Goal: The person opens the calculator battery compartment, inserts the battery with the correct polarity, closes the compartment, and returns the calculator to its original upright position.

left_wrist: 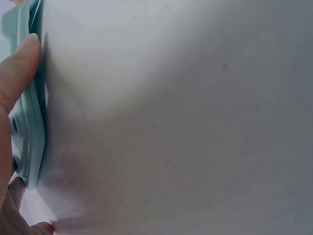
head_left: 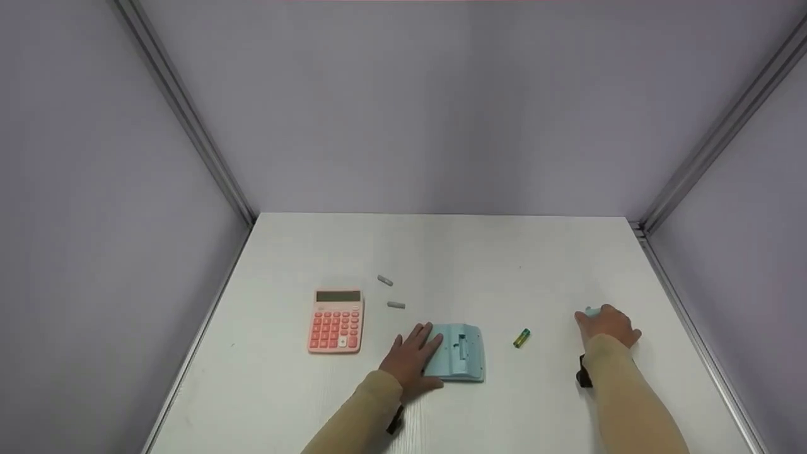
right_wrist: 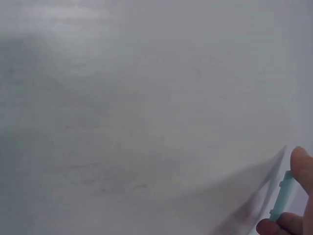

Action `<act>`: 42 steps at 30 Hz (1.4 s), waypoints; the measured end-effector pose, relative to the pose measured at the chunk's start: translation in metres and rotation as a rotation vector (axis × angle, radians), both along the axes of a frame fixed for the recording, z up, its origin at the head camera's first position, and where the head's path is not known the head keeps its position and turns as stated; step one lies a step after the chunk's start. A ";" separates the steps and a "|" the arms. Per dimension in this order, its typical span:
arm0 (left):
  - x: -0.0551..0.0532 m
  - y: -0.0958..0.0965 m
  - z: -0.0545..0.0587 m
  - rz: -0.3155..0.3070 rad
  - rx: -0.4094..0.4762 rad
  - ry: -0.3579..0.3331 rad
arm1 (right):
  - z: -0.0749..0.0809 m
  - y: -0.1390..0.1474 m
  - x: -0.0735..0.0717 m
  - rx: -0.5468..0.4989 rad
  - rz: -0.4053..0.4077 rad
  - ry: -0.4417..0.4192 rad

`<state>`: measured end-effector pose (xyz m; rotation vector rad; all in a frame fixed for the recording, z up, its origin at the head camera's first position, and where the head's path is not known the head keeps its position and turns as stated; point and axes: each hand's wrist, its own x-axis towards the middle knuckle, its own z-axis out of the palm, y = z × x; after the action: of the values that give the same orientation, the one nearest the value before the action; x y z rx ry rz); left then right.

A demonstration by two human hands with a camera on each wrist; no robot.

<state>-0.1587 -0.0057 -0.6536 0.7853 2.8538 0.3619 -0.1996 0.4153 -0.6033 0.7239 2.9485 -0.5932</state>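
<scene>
Two hands at work over one bench (head_left: 454,258), one flat on a blue device, one pinching a small blue piece.

Nearest me, the left hand (head_left: 410,366) lies with fingers spread over the left part of the single blue device (head_left: 475,362), thumb along its near edge, gripping nothing; a slotted recess shows on top. Just right of it lies one green-and-yellow battery (head_left: 521,338). Farther right, the right hand (head_left: 608,326) has the one small blue piece (head_left: 591,311) between thumb and curled fingers. On the left sits one pink calculator (head_left: 335,321); beyond, two grey cylinders (head_left: 396,304) lie apart. The palm hides much of the small blue piece, the device's underside is out of sight, and the slot's contents and the key labels are hard to make out.
</scene>
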 end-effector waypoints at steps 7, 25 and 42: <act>0.000 0.002 -0.002 -0.003 -0.001 -0.004 | -0.002 0.000 0.002 0.047 0.013 -0.001; -0.004 0.001 -0.008 -0.004 0.027 -0.035 | -0.013 0.006 0.006 -0.028 0.034 0.018; -0.001 -0.002 -0.001 0.012 0.111 -0.074 | -0.016 0.003 0.029 -0.118 0.081 0.220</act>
<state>-0.1600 -0.0076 -0.6546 0.7575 2.7903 0.5437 -0.1710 0.4181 -0.6193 0.5581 3.0878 -0.8837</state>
